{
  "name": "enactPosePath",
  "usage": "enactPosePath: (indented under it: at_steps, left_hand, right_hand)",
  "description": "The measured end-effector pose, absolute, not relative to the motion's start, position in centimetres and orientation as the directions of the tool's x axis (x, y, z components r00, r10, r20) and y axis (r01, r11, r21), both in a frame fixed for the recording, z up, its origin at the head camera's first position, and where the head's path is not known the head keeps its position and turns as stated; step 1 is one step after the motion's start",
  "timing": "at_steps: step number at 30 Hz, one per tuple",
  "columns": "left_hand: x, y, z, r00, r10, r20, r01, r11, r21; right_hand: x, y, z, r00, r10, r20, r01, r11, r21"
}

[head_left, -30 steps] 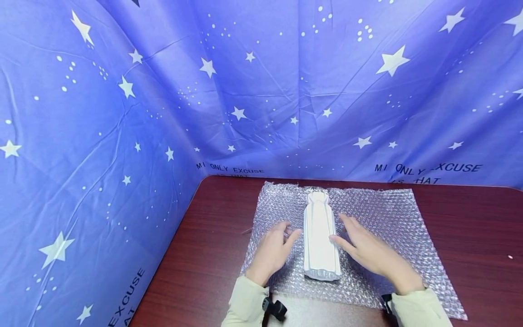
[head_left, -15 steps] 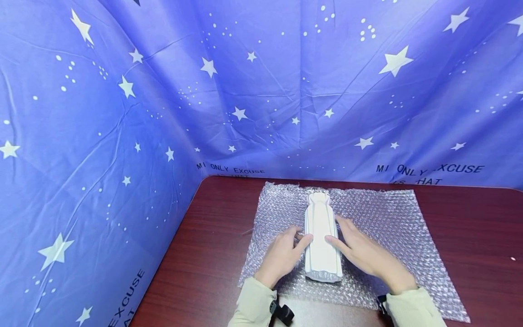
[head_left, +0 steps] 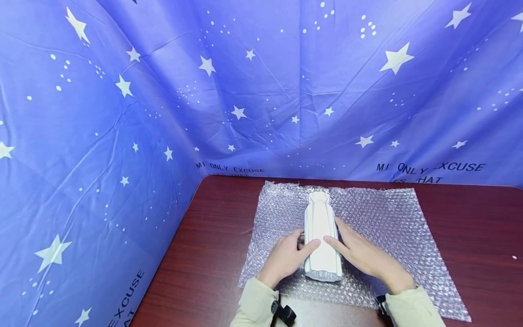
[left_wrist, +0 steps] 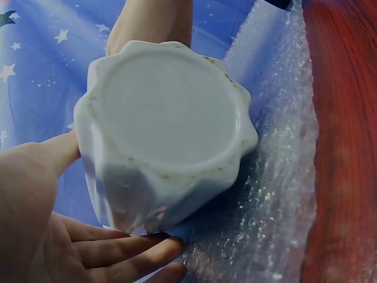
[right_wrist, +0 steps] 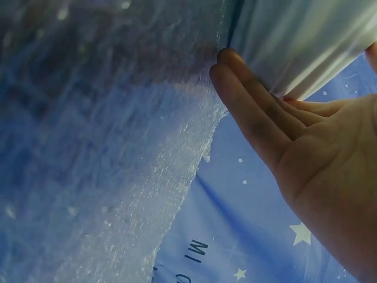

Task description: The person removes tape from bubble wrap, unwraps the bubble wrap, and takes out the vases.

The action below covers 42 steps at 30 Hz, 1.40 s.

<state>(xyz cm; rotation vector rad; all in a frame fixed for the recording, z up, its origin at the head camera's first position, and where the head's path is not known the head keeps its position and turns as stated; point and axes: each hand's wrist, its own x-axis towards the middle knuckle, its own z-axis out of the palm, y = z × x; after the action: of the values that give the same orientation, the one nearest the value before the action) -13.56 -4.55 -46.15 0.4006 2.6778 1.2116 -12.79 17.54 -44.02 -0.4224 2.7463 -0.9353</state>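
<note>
A white fluted vase [head_left: 320, 218] lies on its side on a sheet of bubble wrap [head_left: 380, 222], its neck toward the far edge. From the left, my left hand [head_left: 286, 256] holds the lower body, thumb on top and fingers along the side. Opposite it, my right hand [head_left: 365, 254] holds the right side, also with its thumb on top. The left wrist view looks at the scalloped vase base [left_wrist: 168, 109], with the left fingers [left_wrist: 118, 256] beside and below the wall. In the right wrist view, the right fingers [right_wrist: 253, 112] lie against the vase side.
Dark red tabletop [head_left: 220, 227] surrounds the bubble wrap. A blue star-patterned cloth [head_left: 261, 91] hangs behind the table and along its left. Far right on the table is a tiny white speck [head_left: 514, 257]. Black camera straps sit at both cuffs.
My left hand has moved right from beside the vase and taken hold of it. My right hand has closed in on the other side, its thumb sliding onto the top. The vase has barely moved.
</note>
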Motion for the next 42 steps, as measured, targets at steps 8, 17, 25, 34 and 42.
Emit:
enactPosePath:
  at_steps: [8, 17, 25, 34, 42]
  left_hand:
    - [-13.7, -4.5, -46.0, -0.940, 0.332, -0.083, 0.134, 0.582, 0.802]
    - [-13.7, -4.7, -46.3, -0.934, 0.350, -0.076, 0.127, 0.522, 0.843]
    - [-13.8, -4.7, -46.5, -0.937, 0.342, -0.073, 0.106, 0.476, 0.873]
    - [-13.8, -4.9, -46.2, -0.928, 0.367, -0.070, 0.120, 0.469, 0.875]
    - [-13.7, -5.1, -46.1, -0.923, 0.379, -0.065, 0.124, 0.452, 0.883]
  right_hand:
    - [-12.6, 17.5, -44.1, -0.936, -0.346, -0.070, -0.227, 0.742, -0.630]
    - [-12.4, 17.2, -43.8, -0.934, -0.354, -0.046, -0.242, 0.722, -0.649]
    - [-12.2, 17.0, -43.8, -0.932, -0.362, -0.027, -0.257, 0.708, -0.657]
    - [-11.9, 16.9, -43.8, -0.933, -0.360, -0.013, -0.264, 0.708, -0.655]
    - [-11.4, 16.7, -43.6, -0.935, -0.355, -0.016, -0.258, 0.711, -0.654]
